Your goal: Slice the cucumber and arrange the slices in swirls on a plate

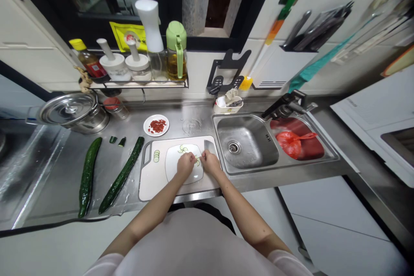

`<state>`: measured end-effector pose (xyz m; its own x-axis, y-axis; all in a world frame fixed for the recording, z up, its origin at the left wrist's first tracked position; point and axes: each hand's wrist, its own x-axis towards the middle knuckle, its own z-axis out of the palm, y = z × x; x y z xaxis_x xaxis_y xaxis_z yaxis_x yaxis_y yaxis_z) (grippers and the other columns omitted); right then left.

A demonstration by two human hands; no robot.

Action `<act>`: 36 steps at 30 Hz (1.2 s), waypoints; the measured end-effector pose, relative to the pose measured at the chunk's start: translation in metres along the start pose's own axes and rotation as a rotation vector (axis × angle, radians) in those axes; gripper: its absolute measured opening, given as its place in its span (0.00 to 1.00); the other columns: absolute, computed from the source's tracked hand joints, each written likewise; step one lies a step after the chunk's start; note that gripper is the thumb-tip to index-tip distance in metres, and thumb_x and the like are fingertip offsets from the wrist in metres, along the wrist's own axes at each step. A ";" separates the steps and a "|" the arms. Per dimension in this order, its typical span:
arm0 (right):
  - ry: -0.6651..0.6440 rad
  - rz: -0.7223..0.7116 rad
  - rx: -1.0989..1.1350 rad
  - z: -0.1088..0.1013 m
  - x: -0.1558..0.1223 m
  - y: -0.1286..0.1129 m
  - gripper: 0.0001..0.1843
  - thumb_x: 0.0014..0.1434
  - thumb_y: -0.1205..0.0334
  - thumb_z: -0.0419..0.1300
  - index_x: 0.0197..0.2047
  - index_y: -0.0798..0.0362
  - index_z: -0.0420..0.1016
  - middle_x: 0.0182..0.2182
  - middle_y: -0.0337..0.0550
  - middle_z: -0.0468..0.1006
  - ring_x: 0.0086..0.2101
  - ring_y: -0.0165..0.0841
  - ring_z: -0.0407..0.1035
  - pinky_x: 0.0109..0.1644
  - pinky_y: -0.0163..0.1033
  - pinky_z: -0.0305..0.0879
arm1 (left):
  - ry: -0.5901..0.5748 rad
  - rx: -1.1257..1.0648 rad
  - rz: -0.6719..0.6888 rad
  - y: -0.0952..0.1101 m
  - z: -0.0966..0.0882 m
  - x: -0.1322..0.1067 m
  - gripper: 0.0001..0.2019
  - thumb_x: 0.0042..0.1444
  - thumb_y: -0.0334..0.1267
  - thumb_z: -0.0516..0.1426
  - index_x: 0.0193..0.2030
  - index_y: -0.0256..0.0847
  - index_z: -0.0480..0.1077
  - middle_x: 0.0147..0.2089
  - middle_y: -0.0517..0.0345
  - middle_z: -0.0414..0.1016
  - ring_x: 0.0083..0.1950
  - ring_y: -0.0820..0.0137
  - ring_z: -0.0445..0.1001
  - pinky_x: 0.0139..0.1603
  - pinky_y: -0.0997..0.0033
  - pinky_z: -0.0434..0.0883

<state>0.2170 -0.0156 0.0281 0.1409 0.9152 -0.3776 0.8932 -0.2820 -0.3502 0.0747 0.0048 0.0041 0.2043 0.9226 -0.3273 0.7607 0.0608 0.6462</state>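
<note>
Over a white square plate [173, 168], my left hand [186, 164] and my right hand [210, 163] face each other with closed, pinching fingers. Thin cucumber slices [197, 161] show between their fingertips; how each finger grips them is too small to see clearly. More cucumber slices [183, 149] lie curved on the plate's far side. The plate rests on a pale cutting board [152, 183] with a grey edge. A short row of overlapping cucumber slices [156, 156] lies at the board's left. Just beyond my right hand is a knife blade [211, 145], partly hidden.
Two cucumbers [89, 177] [123, 174] and cut cucumber ends [122, 142] lie leftward. Chopped red pieces fill a small white plate [164, 130]. A lidded pot [89, 123] stands far left, a sink [249, 138] at right, with a red bag [291, 143]. Bottles line a shelf [139, 84].
</note>
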 end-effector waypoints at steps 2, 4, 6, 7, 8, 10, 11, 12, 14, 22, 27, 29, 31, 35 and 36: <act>-0.001 0.001 0.002 -0.001 0.000 -0.001 0.12 0.63 0.58 0.51 0.46 0.52 0.70 0.35 0.46 0.78 0.37 0.36 0.70 0.35 0.36 0.55 | -0.004 0.003 -0.005 0.001 -0.001 0.000 0.04 0.56 0.37 0.58 0.34 0.40 0.72 0.35 0.58 0.74 0.38 0.70 0.70 0.36 0.73 0.60; 0.002 0.002 0.010 -0.001 -0.001 -0.002 0.12 0.63 0.58 0.51 0.46 0.52 0.70 0.36 0.45 0.78 0.37 0.36 0.70 0.35 0.36 0.55 | -0.003 -0.004 -0.005 0.002 -0.001 -0.001 0.04 0.56 0.37 0.58 0.33 0.40 0.72 0.35 0.58 0.74 0.37 0.70 0.70 0.35 0.73 0.60; 0.006 0.002 0.031 -0.001 -0.001 -0.002 0.11 0.63 0.59 0.51 0.45 0.52 0.70 0.35 0.45 0.78 0.37 0.35 0.70 0.35 0.36 0.55 | -0.001 -0.015 -0.003 0.002 -0.002 -0.001 0.04 0.56 0.37 0.58 0.33 0.40 0.72 0.35 0.58 0.75 0.37 0.71 0.70 0.35 0.73 0.60; 0.010 0.002 0.047 0.000 -0.001 -0.002 0.11 0.63 0.59 0.50 0.45 0.52 0.70 0.34 0.45 0.77 0.36 0.35 0.70 0.35 0.36 0.55 | -0.001 -0.018 -0.004 0.002 -0.002 -0.001 0.04 0.56 0.37 0.58 0.33 0.40 0.71 0.35 0.58 0.75 0.37 0.71 0.70 0.35 0.73 0.60; 0.017 0.002 0.066 0.000 -0.001 -0.001 0.11 0.63 0.59 0.50 0.44 0.52 0.70 0.33 0.44 0.77 0.35 0.35 0.69 0.35 0.36 0.55 | -0.002 -0.019 -0.008 0.002 -0.002 -0.001 0.04 0.56 0.37 0.58 0.32 0.40 0.71 0.35 0.58 0.75 0.36 0.71 0.70 0.35 0.73 0.60; 0.040 0.003 0.117 0.002 -0.003 0.001 0.10 0.63 0.59 0.51 0.43 0.52 0.70 0.31 0.42 0.76 0.33 0.34 0.69 0.35 0.35 0.55 | -0.006 -0.019 -0.016 0.002 -0.002 0.000 0.04 0.55 0.37 0.58 0.32 0.40 0.71 0.35 0.58 0.75 0.36 0.71 0.70 0.34 0.73 0.60; 0.055 0.005 0.145 0.004 -0.004 0.002 0.09 0.62 0.59 0.51 0.42 0.51 0.69 0.30 0.41 0.76 0.32 0.34 0.68 0.34 0.35 0.55 | -0.008 -0.020 -0.021 0.002 -0.002 0.000 0.04 0.55 0.37 0.58 0.32 0.40 0.71 0.35 0.58 0.75 0.36 0.71 0.70 0.34 0.73 0.60; 0.071 0.007 0.174 0.005 -0.005 0.004 0.09 0.62 0.59 0.52 0.42 0.51 0.69 0.28 0.40 0.75 0.31 0.33 0.68 0.34 0.35 0.54 | -0.011 -0.021 -0.024 0.002 -0.001 0.000 0.04 0.55 0.37 0.58 0.32 0.40 0.71 0.35 0.58 0.75 0.36 0.71 0.70 0.34 0.73 0.60; 0.097 0.008 0.226 0.008 -0.008 0.007 0.07 0.60 0.59 0.53 0.41 0.50 0.69 0.26 0.37 0.73 0.29 0.32 0.66 0.32 0.34 0.53 | -0.015 -0.023 -0.030 0.002 -0.001 0.001 0.04 0.55 0.37 0.58 0.32 0.40 0.71 0.35 0.58 0.75 0.36 0.71 0.70 0.34 0.73 0.61; 0.146 -0.002 0.284 0.018 -0.018 0.009 0.05 0.57 0.62 0.57 0.38 0.51 0.66 0.22 0.33 0.68 0.26 0.30 0.62 0.31 0.33 0.49 | -0.016 -0.027 -0.037 0.004 -0.002 0.000 0.04 0.55 0.37 0.58 0.32 0.40 0.72 0.35 0.58 0.75 0.35 0.71 0.70 0.34 0.74 0.61; 0.161 -0.007 0.282 0.020 -0.020 0.008 0.05 0.57 0.62 0.57 0.38 0.51 0.66 0.22 0.33 0.68 0.26 0.30 0.63 0.31 0.33 0.49 | -0.019 -0.022 -0.042 0.005 -0.003 -0.002 0.05 0.55 0.37 0.57 0.33 0.40 0.72 0.35 0.57 0.76 0.36 0.71 0.71 0.35 0.74 0.62; 0.161 0.000 0.287 0.020 -0.021 0.007 0.05 0.56 0.63 0.57 0.38 0.51 0.66 0.21 0.33 0.68 0.26 0.30 0.63 0.31 0.32 0.48 | -0.012 -0.017 -0.037 0.006 -0.003 -0.002 0.05 0.55 0.37 0.57 0.34 0.40 0.72 0.36 0.57 0.76 0.36 0.70 0.71 0.36 0.74 0.62; 0.169 -0.001 0.292 0.020 -0.021 0.008 0.05 0.56 0.63 0.57 0.37 0.50 0.66 0.21 0.33 0.68 0.25 0.30 0.63 0.30 0.32 0.49 | -0.009 -0.017 -0.035 0.007 -0.003 -0.002 0.05 0.55 0.37 0.57 0.34 0.40 0.73 0.36 0.56 0.76 0.37 0.70 0.72 0.35 0.74 0.62; 0.207 -0.024 0.294 0.020 -0.021 0.012 0.05 0.56 0.60 0.56 0.37 0.50 0.66 0.22 0.34 0.69 0.25 0.31 0.64 0.30 0.32 0.50 | -0.018 -0.024 -0.043 0.009 -0.002 -0.002 0.04 0.55 0.37 0.57 0.34 0.39 0.73 0.37 0.56 0.76 0.37 0.70 0.73 0.35 0.74 0.62; 0.214 -0.031 0.297 0.021 -0.021 0.013 0.06 0.57 0.59 0.55 0.37 0.50 0.66 0.22 0.34 0.69 0.25 0.31 0.64 0.30 0.32 0.51 | -0.016 -0.024 -0.042 0.009 -0.002 -0.002 0.05 0.55 0.37 0.57 0.34 0.40 0.73 0.37 0.56 0.77 0.37 0.70 0.73 0.35 0.74 0.62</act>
<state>0.2169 -0.0447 0.0139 0.2304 0.9552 -0.1859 0.7401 -0.2960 -0.6039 0.0803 0.0040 0.0119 0.1824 0.9129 -0.3652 0.7541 0.1084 0.6477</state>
